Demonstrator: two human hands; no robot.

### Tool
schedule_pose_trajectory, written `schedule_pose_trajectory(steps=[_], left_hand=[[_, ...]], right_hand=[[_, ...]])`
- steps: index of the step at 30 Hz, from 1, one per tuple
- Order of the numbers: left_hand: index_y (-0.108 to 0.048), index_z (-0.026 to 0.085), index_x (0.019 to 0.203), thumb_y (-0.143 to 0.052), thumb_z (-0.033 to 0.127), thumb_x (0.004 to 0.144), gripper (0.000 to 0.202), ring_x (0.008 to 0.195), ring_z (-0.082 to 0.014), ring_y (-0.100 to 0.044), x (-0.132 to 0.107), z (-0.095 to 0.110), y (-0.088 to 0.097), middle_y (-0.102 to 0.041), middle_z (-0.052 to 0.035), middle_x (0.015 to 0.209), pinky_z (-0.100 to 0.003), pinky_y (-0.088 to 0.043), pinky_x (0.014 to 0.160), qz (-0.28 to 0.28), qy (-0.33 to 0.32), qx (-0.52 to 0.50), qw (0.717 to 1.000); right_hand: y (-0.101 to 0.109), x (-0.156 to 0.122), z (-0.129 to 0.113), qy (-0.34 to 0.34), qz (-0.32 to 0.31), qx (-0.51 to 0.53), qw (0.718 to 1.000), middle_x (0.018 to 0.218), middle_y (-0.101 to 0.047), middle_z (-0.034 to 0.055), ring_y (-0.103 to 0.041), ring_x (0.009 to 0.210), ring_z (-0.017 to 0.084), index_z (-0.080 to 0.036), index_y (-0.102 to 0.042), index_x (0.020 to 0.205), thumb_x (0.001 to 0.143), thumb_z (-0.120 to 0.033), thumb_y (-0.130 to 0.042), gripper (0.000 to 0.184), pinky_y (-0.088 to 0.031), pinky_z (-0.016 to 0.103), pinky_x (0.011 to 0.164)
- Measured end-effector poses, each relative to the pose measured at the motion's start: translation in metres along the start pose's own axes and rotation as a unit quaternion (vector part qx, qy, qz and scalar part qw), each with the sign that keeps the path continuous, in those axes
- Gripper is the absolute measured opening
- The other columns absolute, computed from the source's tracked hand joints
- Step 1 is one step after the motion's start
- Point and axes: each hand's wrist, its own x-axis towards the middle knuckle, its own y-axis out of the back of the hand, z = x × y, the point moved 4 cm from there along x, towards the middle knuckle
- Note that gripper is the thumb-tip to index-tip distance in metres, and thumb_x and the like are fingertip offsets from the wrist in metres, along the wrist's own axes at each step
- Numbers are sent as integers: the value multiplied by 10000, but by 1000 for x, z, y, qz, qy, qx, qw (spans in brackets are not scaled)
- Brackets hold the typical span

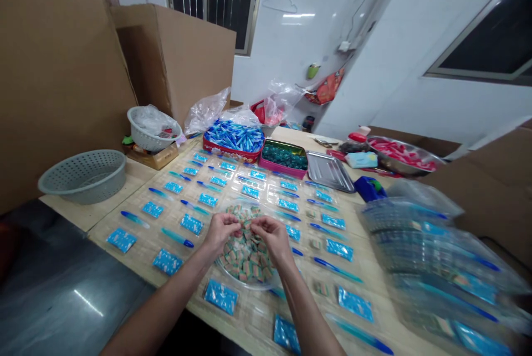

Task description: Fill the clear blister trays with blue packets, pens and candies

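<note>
My left hand [223,231] and my right hand [272,236] meet over a clear round bowl [251,287]. It holds a heap of small pink-and-green striped pieces [246,268]. Thumb and fingers of each hand are pinched together, fingertips nearly touching around what looks like one small piece [246,224]; detail there is blurred. Clear plastic trays lie in rows around the bowl, with blue printed packets [221,296] and blue pointed pen-like sticks [338,270]. Several trays on the right also hold a striped piece [321,288].
Stacked filled trays [440,267] stand at the right. Behind are a red tin of blue sticks [235,137], a box of teal pieces [285,156], a metal tray [330,172] and a steel bowl [399,165]. A grey basket [85,176] sits left, near cardboard boxes [195,57].
</note>
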Motion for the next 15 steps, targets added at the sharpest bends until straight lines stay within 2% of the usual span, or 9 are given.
schedule_pose_trajectory(steps=[2,4,15], left_hand=[[-650,113,625,-754,187,491,185,442,-120,-565,0,-2,-1,-616,1,519,-237,-448,489,-6,6,18,1000],[-660,112,630,-755,175,479,190,438,-124,-566,-1,-3,-2,-618,-1,512,-233,-440,477,-14,14,31,999],[-669,101,648,-761,213,491,213,474,-125,-578,-2,-3,-3,-624,-14,553,-238,-444,509,-60,18,39,997]], right_hand=[[-5,0,-6,18,-57,-70,996,576,-620,-5,-524,529,133,-170,-699,667,607,-290,-736,139,-397,239,519],[-8,1,-10,38,-77,-132,988,531,-582,-16,-484,505,126,-172,-702,645,632,-285,-702,114,-356,230,491],[-10,4,-18,115,-92,-261,954,593,-623,3,-539,587,170,-195,-696,616,669,-188,-572,135,-390,253,562]])
